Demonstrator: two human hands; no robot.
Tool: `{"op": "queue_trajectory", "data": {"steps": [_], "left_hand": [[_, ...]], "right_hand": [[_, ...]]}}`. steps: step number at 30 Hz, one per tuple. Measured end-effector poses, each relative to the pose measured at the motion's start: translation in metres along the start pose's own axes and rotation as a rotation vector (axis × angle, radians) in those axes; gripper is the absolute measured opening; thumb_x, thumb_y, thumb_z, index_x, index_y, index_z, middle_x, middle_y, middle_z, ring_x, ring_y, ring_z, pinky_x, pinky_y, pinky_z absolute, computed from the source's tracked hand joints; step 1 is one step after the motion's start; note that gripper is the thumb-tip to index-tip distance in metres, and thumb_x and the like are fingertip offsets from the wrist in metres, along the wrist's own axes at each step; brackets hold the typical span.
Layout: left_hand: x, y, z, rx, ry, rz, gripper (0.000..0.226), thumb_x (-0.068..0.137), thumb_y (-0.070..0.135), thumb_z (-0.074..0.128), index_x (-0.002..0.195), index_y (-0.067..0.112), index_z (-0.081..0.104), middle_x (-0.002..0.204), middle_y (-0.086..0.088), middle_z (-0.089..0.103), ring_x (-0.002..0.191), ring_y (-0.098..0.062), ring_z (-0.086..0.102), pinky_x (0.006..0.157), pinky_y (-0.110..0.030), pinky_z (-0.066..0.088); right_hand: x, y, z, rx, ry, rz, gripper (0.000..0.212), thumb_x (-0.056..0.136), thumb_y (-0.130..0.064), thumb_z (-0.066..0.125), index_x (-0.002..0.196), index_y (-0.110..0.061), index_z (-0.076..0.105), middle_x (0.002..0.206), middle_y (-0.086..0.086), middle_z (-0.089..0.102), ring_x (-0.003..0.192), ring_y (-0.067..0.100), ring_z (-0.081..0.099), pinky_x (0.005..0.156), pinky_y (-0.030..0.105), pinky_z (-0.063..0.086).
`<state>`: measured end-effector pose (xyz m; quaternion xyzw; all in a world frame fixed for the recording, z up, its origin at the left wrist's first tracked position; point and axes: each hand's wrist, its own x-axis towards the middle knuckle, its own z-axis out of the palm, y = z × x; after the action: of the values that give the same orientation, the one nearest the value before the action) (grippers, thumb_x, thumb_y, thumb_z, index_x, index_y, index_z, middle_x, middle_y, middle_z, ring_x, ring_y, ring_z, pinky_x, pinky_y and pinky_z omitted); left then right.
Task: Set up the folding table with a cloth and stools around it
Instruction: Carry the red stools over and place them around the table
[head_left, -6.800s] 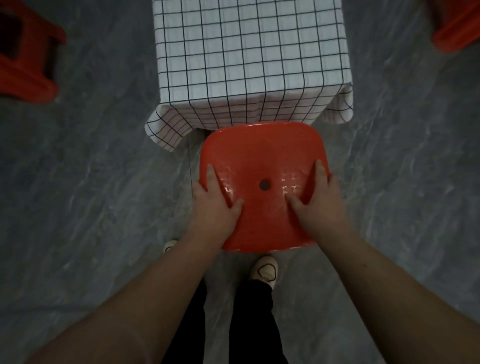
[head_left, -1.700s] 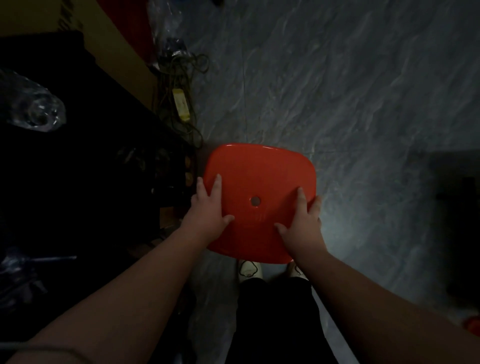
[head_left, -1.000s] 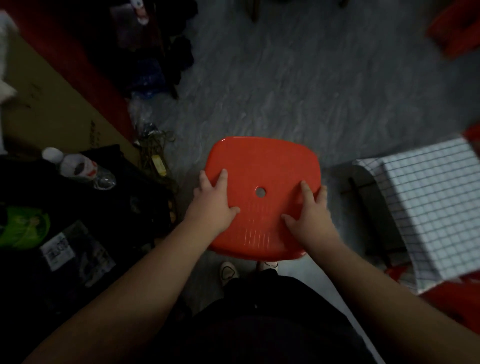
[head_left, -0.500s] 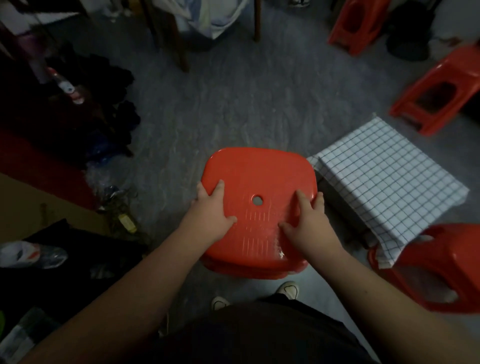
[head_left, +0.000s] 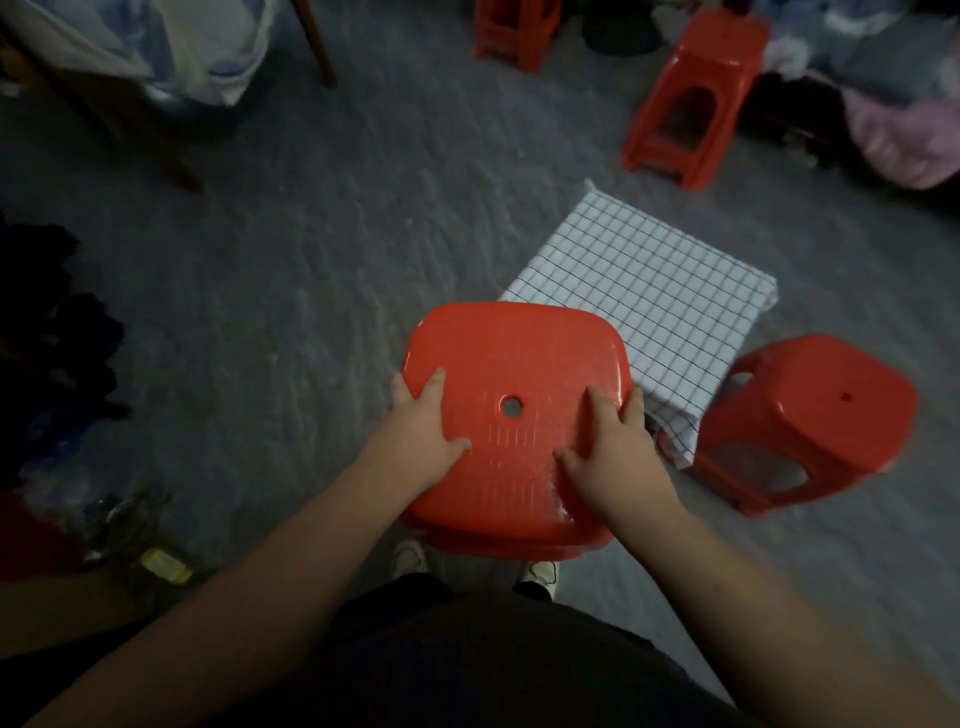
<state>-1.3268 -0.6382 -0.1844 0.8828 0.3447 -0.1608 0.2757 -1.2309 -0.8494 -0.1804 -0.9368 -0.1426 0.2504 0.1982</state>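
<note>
Checked cloth (head_left: 644, 291) already covers the surface, one stool (head_left: 810, 415) just beside it. Both hands, left (head_left: 421, 441) and right (head_left: 618, 457), grasp a carried stool (head_left: 514, 364), unplaced; two more stools (head_left: 696, 93) stand well apart.

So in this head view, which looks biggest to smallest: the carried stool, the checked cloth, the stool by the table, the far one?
1. Carried stool, though nearest the camera.
2. Checked cloth, close behind it.
3. Stool by the table.
4. Far stool, farthest away.
</note>
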Motion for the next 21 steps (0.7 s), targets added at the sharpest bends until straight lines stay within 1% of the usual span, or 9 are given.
{"op": "queue_trajectory", "data": {"steps": [3,6,9,13,15,18,21], "left_hand": [[0.025,0.015,0.002,0.037,-0.068,0.064,0.101,0.082,0.043,0.076,0.157,0.037,0.008,0.164,-0.011,-0.007,0.143,-0.039,0.031,0.115,-0.052,0.034],[0.052,0.023,-0.001,0.091,-0.12,0.144,0.101,0.083,0.043,0.076,0.157,0.036,0.009,0.164,-0.012,-0.005,0.143,-0.038,0.032,0.115,-0.051,0.034],[0.079,0.026,-0.008,0.133,-0.179,0.228,0.101,0.083,0.042,0.076,0.158,0.033,0.009,0.163,-0.015,-0.003,0.143,-0.038,0.033,0.116,-0.05,0.033],[0.111,0.025,-0.014,0.196,-0.232,0.347,0.101,0.082,0.044,0.077,0.157,0.034,0.01,0.163,-0.016,-0.001,0.143,-0.038,0.031,0.115,-0.051,0.033],[0.125,0.028,-0.013,0.22,-0.248,0.401,0.101,0.081,0.044,0.077,0.157,0.035,0.011,0.163,-0.015,0.0,0.143,-0.039,0.03,0.115,-0.052,0.033],[0.142,0.034,-0.004,0.25,-0.28,0.445,0.101,0.081,0.042,0.077,0.157,0.035,0.011,0.163,-0.017,-0.001,0.143,-0.04,0.03,0.116,-0.052,0.032],[0.159,0.037,0.012,0.28,-0.301,0.459,0.102,0.081,0.043,0.077,0.156,0.037,0.009,0.163,-0.017,-0.004,0.144,-0.04,0.029,0.116,-0.052,0.032]], "right_hand": [[0.006,0.008,0.001,0.027,0.034,0.108,0.086,0.086,-0.041,0.072,0.151,-0.036,0.017,0.166,0.014,-0.009,0.14,0.044,0.035,0.104,0.057,0.045],[0.014,0.007,0.006,0.049,0.075,0.194,0.085,0.085,-0.042,0.072,0.15,-0.036,0.018,0.165,0.014,-0.006,0.14,0.044,0.033,0.103,0.058,0.044],[0.019,-0.002,0.014,0.094,0.133,0.285,0.085,0.083,-0.042,0.074,0.148,-0.037,0.019,0.165,0.012,-0.001,0.138,0.044,0.036,0.103,0.057,0.045],[0.02,-0.014,0.03,0.164,0.204,0.415,0.085,0.082,-0.04,0.074,0.148,-0.039,0.02,0.166,0.007,-0.004,0.139,0.042,0.036,0.1,0.056,0.048],[0.023,-0.016,0.038,0.202,0.216,0.472,0.087,0.083,-0.04,0.074,0.149,-0.04,0.018,0.166,0.007,-0.005,0.14,0.042,0.034,0.102,0.057,0.046],[0.03,-0.013,0.046,0.241,0.213,0.54,0.087,0.084,-0.039,0.074,0.149,-0.038,0.017,0.166,0.01,-0.005,0.142,0.043,0.031,0.103,0.058,0.044],[0.042,-0.001,0.058,0.261,0.216,0.581,0.086,0.084,-0.04,0.075,0.148,-0.039,0.017,0.166,0.009,-0.004,0.141,0.044,0.033,0.101,0.06,0.044]]}}
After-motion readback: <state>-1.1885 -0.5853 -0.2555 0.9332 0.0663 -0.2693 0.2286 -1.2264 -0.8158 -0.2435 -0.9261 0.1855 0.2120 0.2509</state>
